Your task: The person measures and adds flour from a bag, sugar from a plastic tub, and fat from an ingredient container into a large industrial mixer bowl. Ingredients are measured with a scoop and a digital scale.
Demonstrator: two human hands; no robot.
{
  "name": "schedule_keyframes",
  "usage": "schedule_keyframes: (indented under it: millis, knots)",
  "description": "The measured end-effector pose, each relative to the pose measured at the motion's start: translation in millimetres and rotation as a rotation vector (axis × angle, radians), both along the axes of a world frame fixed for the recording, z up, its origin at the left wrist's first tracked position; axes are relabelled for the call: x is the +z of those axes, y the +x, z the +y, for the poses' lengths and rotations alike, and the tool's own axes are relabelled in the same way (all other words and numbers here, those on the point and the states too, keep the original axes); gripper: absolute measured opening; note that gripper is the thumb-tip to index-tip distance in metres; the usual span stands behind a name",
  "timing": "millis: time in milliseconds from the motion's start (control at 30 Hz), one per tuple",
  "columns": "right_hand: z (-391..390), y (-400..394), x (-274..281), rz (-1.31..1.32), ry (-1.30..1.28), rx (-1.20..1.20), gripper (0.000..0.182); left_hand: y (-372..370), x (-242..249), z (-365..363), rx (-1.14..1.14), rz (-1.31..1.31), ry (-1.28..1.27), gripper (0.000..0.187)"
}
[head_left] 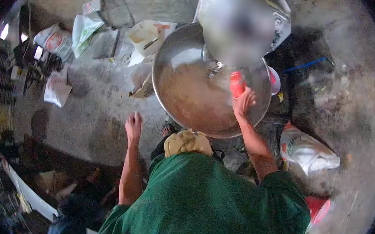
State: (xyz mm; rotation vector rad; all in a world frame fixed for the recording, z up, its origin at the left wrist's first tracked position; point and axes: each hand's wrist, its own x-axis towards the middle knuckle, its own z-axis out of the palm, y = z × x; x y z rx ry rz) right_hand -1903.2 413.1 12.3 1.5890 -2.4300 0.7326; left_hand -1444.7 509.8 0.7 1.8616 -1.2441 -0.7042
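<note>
My right hand (243,101) is wrapped round a red cylindrical container (237,84), held over a wide round metal pan (156,81). A brownish layer (193,97) covers much of the inside of the pan; I cannot make out what it is. Left of the pan and apart from it, my left hand (134,125) hangs over the floor with its fingers curled in and nothing visible in them. A pale, blurred round shape (240,23) covers the far side of the pan. Below it a small metal part (215,69) shows inside the pan.
Open bags and papers (148,35) lie on the concrete floor to the left. A white sack (307,147) rests at the right, with a red basin (317,208) nearer me. A blue rod (305,65) lies at the far right. Another person (74,216) is at the lower left.
</note>
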Motion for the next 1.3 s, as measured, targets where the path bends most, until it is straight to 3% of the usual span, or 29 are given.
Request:
schedule_keyframes:
  millis: [67,133,167,200,267,300,333,367,400,500,567,667,867,967,1000,1033,1100,1200,1300]
  knots:
    - [8.1,12.8,7.2,-0.003,-0.018,-0.009,0.056,-25.6,37.4,-69.3,-0.096,0.147,-0.061,0.036]
    - [9.3,18.2,10.0,-0.069,0.018,-0.131,0.062,-64.8,81.5,-130.6,-0.294,0.086,-0.228,0.031]
    - [10.0,25.2,15.5,-0.205,0.018,-0.284,0.060,-91.1,96.3,-154.3,-0.346,0.153,-0.336,0.023]
    - [12.9,36.8,21.8,-0.347,0.020,-0.435,0.059,-121.0,150.1,-161.3,-0.471,0.243,-0.350,0.017]
    - [17.3,21.7,12.4,-0.768,0.053,-0.759,0.057,-176.9,168.7,-204.0,-0.664,0.396,-0.593,0.018]
    - [29.3,17.7,0.6,-1.083,-0.136,-0.615,0.056,-198.0,201.6,-207.2,-0.742,0.336,-0.555,0.022]
    - [47.5,18.3,-9.4,-1.376,-0.339,-0.441,0.055,-220.6,225.8,-214.5,-0.773,0.203,-0.682,0.027]
    - [63.2,19.1,-13.0,-1.642,-0.554,-0.235,0.055,-247.8,232.4,-228.4,-0.809,0.272,-0.844,0.029]
    - [75.7,19.2,-7.7,-1.851,-0.586,-0.105,0.049,-267.7,242.6,-236.0,-0.811,0.218,-0.888,0.031]
    - [119.6,28.2,38.3,-2.120,-0.597,-0.062,0.043,-317.8,245.8,-259.6,-0.730,0.048,-0.998,0.035]
    - [157.8,32.3,60.7,-2.081,-0.628,0.013,0.042,-342.0,224.5,-280.9,-0.607,-0.042,-1.061,0.034]
    - [204.2,31.8,70.2,-2.039,-0.786,-0.026,0.046,-346.6,212.8,-289.0,-0.567,-0.014,-1.190,0.016]
    - [284.3,14.5,43.4,-2.016,-0.938,-0.202,0.052,-336.6,211.6,-285.6,-0.678,-0.162,-1.229,0.022]
    - [287.3,6.7,59.5,-2.032,-0.981,-0.162,0.058,-359.1,210.4,-258.5,-0.544,-0.144,-1.211,0.026]
    - [285.5,1.5,60.9,-2.030,-0.976,-0.140,0.058,-364.9,217.9,-254.7,-0.746,-0.112,-1.230,0.028]
    - [283.3,-6.4,61.2,-2.030,-0.967,-0.124,0.057,-378.8,227.0,-239.5,-0.809,-0.022,-1.146,0.031]
    - [280.7,-22.1,56.2,-2.031,-0.964,-0.133,0.056,-409.4,240.3,-235.7,-0.774,-0.156,-1.202,0.033]
    - [276.2,-51.6,46.2,-1.983,-0.912,-0.210,0.053,-437.9,227.5,-245.3,-0.631,-0.200,-1.145,0.033]
    - [271.4,-74.2,46.9,-2.005,-0.966,-0.163,0.052,-439.7,216.1,-252.5,-0.640,-0.367,-1.194,0.031]
